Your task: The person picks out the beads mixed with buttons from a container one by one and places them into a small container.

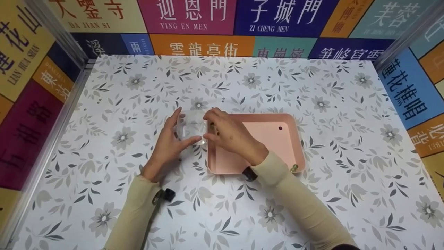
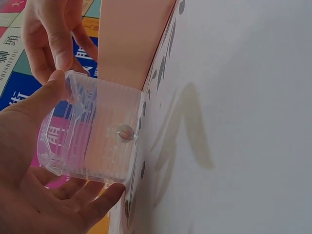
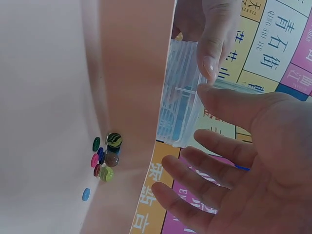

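A clear plastic box (image 1: 192,129) stands just left of the pink tray (image 1: 256,116). My left hand (image 1: 168,139) grips the box, thumb on the near side and fingers along the far side. Through its wall a marble (image 2: 125,133) shows low inside. My right hand (image 1: 232,135) reaches over the tray's left rim to the box. Its thumb (image 3: 234,103) touches the box's upper edge close to the left thumb, while its other fingers (image 3: 195,183) are loosely extended and hold nothing visible. A see-through flat edge beyond that thumb may be a lid; I cannot tell.
In the tray's left end lie striped and plain marbles (image 3: 114,140) and several small coloured discs (image 3: 95,160). A green marble (image 1: 294,168) sits at the near right corner, and a dark dot (image 1: 280,128) farther back. Printed panels (image 1: 187,17) border the flowered tabletop (image 1: 145,100).
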`<control>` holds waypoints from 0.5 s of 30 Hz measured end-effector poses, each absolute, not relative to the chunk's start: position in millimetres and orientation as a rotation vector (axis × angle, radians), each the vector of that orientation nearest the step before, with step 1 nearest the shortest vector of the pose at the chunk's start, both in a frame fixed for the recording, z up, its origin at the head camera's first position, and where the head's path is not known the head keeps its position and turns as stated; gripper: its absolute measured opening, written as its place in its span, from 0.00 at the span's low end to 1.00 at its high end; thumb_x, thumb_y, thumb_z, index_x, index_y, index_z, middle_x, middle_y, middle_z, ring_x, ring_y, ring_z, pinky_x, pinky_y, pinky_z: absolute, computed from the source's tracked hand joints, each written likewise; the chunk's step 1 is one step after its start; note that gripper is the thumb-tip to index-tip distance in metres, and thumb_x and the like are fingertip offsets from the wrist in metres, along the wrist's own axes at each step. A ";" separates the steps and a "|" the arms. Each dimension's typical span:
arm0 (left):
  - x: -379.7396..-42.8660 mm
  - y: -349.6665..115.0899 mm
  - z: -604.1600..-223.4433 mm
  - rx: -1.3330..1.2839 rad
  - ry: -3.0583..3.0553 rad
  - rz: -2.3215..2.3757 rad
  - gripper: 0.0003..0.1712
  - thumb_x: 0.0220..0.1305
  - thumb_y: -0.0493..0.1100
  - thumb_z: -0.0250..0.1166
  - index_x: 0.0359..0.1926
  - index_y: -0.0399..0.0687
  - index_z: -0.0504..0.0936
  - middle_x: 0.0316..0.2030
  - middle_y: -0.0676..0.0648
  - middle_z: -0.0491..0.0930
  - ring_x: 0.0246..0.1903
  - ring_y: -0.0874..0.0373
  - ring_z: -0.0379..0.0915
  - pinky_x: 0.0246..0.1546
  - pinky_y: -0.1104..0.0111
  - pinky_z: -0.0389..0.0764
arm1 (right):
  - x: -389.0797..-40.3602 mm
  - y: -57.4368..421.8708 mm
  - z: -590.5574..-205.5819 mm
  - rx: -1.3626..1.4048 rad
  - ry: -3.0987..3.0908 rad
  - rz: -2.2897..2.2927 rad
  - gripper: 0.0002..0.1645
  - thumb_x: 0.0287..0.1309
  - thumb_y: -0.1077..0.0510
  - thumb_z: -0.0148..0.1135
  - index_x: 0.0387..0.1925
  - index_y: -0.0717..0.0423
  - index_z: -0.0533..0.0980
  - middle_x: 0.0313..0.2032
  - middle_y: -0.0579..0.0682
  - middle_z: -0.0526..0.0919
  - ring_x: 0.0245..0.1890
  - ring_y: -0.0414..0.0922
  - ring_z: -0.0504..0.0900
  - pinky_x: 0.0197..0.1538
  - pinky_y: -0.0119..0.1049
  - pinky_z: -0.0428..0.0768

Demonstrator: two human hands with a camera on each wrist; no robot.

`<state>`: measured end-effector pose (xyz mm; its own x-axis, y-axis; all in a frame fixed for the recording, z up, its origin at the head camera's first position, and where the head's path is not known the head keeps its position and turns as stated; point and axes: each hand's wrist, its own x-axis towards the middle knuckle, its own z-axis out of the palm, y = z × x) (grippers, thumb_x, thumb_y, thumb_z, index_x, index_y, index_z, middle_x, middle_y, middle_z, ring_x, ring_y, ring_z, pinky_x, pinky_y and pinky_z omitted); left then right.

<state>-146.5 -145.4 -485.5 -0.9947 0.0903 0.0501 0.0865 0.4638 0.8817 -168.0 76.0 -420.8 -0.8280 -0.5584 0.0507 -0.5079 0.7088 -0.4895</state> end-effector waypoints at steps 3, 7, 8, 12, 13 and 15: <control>-146.1 -145.9 -484.8 0.170 2.692 1.599 0.65 0.54 0.56 0.82 0.84 0.53 0.51 0.75 0.41 0.65 0.76 0.45 0.61 0.79 0.50 0.61 | -167.2 76.7 -421.0 -0.884 2.818 -0.765 0.27 0.65 0.52 0.72 0.62 0.52 0.76 0.59 0.47 0.79 0.51 0.46 0.82 0.55 0.41 0.84; -145.6 -146.1 -483.7 0.155 2.694 1.596 0.64 0.54 0.56 0.82 0.83 0.52 0.53 0.75 0.41 0.65 0.76 0.45 0.61 0.79 0.50 0.62 | -166.0 79.1 -419.5 -0.886 2.815 -0.784 0.25 0.66 0.50 0.71 0.61 0.52 0.77 0.57 0.48 0.80 0.50 0.46 0.82 0.54 0.41 0.84; -145.6 -146.0 -483.5 0.149 2.692 1.597 0.64 0.54 0.56 0.82 0.83 0.51 0.54 0.75 0.41 0.66 0.76 0.45 0.61 0.79 0.51 0.62 | -165.6 80.4 -418.8 -0.883 2.813 -0.788 0.25 0.66 0.50 0.71 0.61 0.52 0.78 0.57 0.48 0.80 0.51 0.47 0.82 0.55 0.41 0.84; -145.4 -145.9 -482.6 0.130 2.687 1.602 0.63 0.54 0.56 0.82 0.82 0.50 0.55 0.75 0.42 0.66 0.76 0.45 0.62 0.79 0.51 0.62 | -164.3 89.0 -414.6 -0.866 2.811 -0.826 0.21 0.68 0.49 0.70 0.57 0.52 0.80 0.55 0.49 0.81 0.54 0.48 0.82 0.58 0.43 0.83; -145.3 -145.8 -482.2 0.126 2.687 1.601 0.63 0.54 0.56 0.82 0.82 0.50 0.56 0.75 0.42 0.66 0.76 0.45 0.62 0.79 0.51 0.62 | -164.1 91.7 -413.3 -0.858 2.809 -0.842 0.20 0.68 0.48 0.70 0.57 0.51 0.81 0.54 0.49 0.81 0.55 0.49 0.82 0.59 0.44 0.82; -145.2 -146.1 -481.4 0.114 2.685 1.603 0.63 0.53 0.57 0.82 0.82 0.50 0.56 0.76 0.42 0.65 0.77 0.45 0.61 0.80 0.51 0.61 | -163.5 97.6 -410.7 -0.833 2.804 -0.871 0.18 0.68 0.48 0.70 0.55 0.48 0.82 0.53 0.48 0.82 0.56 0.49 0.82 0.59 0.44 0.82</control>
